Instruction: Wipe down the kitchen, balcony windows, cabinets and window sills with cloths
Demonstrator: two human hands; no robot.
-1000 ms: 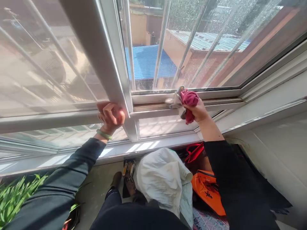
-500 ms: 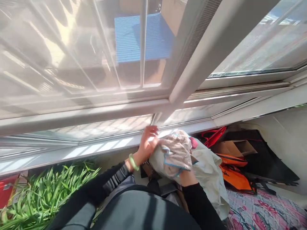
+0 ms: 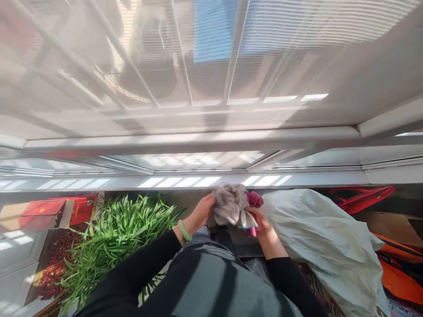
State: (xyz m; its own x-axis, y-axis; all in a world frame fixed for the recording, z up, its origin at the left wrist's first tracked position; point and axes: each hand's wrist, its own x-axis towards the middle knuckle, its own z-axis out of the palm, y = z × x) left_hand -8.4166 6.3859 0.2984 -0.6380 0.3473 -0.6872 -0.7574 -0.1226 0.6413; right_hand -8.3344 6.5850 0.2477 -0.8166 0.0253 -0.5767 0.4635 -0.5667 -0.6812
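A bunched beige cloth (image 3: 231, 207) with blue edging is held between my two hands, just in front of the window sill. My left hand (image 3: 202, 211), with a pale green bangle at the wrist, grips the cloth's left edge. On the other side, my right hand (image 3: 260, 221) has its fingers closed on the cloth's lower right part. A crumpled dark pink cloth (image 3: 254, 199) shows beside and below it, against my right hand. Part of the pink cloth is hidden behind the beige one.
The sunlit window sill (image 3: 178, 181) runs across below the large window pane (image 3: 185, 110). Left stand a leafy green plant (image 3: 125, 237) and a red box (image 3: 81, 210). Right lie a pale sheet-like cover (image 3: 317, 237), a red bag (image 3: 366, 198) and an orange bag (image 3: 399, 277).
The view has swung left along the window. My left hand has gone from raised and loose near the cloth to gripping its edge. More of the pink cloth shows by my right hand.
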